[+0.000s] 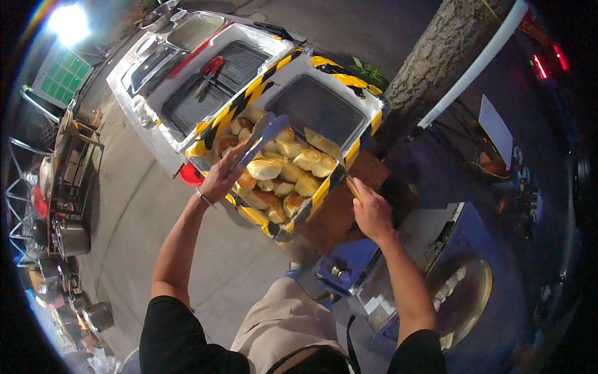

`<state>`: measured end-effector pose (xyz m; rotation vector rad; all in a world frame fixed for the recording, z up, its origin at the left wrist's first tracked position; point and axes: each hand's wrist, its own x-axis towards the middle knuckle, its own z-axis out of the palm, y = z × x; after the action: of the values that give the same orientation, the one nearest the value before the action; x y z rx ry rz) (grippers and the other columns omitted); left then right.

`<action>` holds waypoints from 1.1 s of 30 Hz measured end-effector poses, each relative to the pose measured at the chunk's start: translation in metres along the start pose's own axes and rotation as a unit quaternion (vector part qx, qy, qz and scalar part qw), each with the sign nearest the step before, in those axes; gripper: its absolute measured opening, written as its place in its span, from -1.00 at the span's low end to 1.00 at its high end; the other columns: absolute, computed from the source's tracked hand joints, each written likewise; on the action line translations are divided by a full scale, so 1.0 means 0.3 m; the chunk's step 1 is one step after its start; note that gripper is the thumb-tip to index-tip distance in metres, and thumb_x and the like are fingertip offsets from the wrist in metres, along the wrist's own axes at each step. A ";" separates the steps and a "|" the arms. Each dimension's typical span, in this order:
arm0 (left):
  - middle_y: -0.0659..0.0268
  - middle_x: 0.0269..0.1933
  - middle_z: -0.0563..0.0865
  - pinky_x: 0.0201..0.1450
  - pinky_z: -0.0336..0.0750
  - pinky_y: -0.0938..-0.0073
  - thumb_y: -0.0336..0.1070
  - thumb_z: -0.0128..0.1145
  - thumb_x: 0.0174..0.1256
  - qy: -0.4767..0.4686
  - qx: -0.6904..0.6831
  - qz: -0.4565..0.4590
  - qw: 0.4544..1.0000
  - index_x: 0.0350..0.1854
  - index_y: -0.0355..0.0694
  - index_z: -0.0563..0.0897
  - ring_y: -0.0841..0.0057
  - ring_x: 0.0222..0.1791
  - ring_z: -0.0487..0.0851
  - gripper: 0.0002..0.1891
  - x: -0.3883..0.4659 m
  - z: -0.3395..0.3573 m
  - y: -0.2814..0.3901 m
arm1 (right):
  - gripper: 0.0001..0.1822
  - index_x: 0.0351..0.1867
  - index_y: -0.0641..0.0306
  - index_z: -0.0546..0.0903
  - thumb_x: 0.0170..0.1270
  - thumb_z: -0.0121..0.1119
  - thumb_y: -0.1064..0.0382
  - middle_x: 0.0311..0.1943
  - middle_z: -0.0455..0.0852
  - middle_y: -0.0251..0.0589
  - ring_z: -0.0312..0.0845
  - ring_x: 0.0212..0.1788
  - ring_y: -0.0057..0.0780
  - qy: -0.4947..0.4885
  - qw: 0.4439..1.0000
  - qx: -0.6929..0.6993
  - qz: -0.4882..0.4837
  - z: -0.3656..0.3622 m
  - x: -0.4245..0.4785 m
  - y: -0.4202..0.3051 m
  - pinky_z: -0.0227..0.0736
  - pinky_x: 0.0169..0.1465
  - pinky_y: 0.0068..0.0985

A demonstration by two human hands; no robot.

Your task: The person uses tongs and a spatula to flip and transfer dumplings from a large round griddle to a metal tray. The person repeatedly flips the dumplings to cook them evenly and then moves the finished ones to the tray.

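My left hand [223, 175] grips a pair of tongs [263, 135], whose tips reach over the near part of a box edged with yellow and black tape [322, 191]. Browned bread pieces [265, 169] are heaped in that part. A wooden handle is held in my right hand [372, 209], at the box's right edge; its broad flat blade [324, 144] lies over the bread's far right side. Beyond the heap, a dark tray or rack [317, 110] shows in the same box.
A second white-lined box [184, 110] holds dark trays and red-handled tongs [210, 75]. Metal trays [196, 30] stand beyond it. A tree trunk [434, 56] rises at upper right. A griddle-like appliance [420, 233] and a round pan [467, 304] sit at lower right.
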<state>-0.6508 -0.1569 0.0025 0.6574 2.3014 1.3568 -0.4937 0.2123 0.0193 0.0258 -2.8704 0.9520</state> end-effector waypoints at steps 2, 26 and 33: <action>0.36 0.30 0.38 0.25 0.24 0.58 -0.39 -0.03 0.39 -0.007 -0.065 -0.027 0.998 0.43 -0.19 0.19 0.60 0.24 0.34 -0.44 0.030 0.022 0.105 | -0.73 -0.04 0.32 0.56 0.31 0.11 0.22 -0.49 0.61 -0.06 0.61 -0.40 -0.15 0.088 0.987 0.134 0.021 -0.040 -0.067 0.052 0.44 -0.36 -0.29; 0.55 -0.40 0.48 -0.70 0.19 0.78 -0.25 0.05 0.36 -0.262 -0.230 -0.109 0.931 0.43 -0.08 0.22 0.87 -0.66 0.30 -0.41 -0.517 1.619 0.787 | -0.69 -0.33 0.19 0.64 0.32 0.09 0.00 -0.43 0.64 -0.17 0.58 -0.40 -0.30 -0.004 0.823 -0.140 0.550 -1.366 -2.610 0.957 0.39 -0.35 -0.32; 0.56 -0.45 0.41 -0.67 0.20 0.77 -0.22 0.04 0.37 -0.322 -0.234 -0.188 0.898 0.44 -0.06 0.21 0.85 -0.64 0.28 -0.41 -0.777 1.919 1.016 | -0.75 -0.27 0.05 0.68 0.32 0.03 0.03 -0.29 0.71 -0.16 0.63 -0.18 -0.13 -0.138 0.807 -0.378 0.432 -1.559 -2.698 1.145 0.42 -0.11 -0.19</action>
<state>-0.0870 0.2430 0.0308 0.3885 1.4115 1.1995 0.3411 0.7501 0.0930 -1.3951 -3.2805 -0.2941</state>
